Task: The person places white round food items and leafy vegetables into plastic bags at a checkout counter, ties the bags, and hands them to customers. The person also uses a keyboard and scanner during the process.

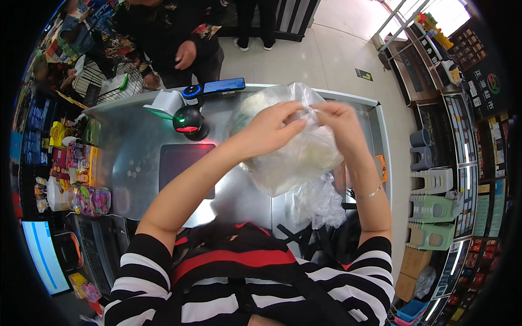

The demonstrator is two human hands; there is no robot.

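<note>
A clear plastic bag [281, 171] with pale, bulky contents, some of them green, stands on the metal checkout counter [244, 203]. My left hand [277, 128] pinches the gathered neck of the bag from the left. On the other side of the neck, my right hand [336, 116] grips the twisted plastic; its fingers are slightly blurred. What exactly lies inside the bag cannot be told. Crumpled clear plastic bags [322, 201] lie just below it, towards my body. A black barcode scanner [188, 120] with a red light stands left of my hands, above a dark square pad [175, 163].
A phone-like display [223, 85] and a white device [165, 102] stand at the counter's far edge. Coins [133, 169] lie left of the pad. Packaged sweets [91, 199] line the left side. A person [175, 45] stands across the counter beside a wire shopping cart [114, 83].
</note>
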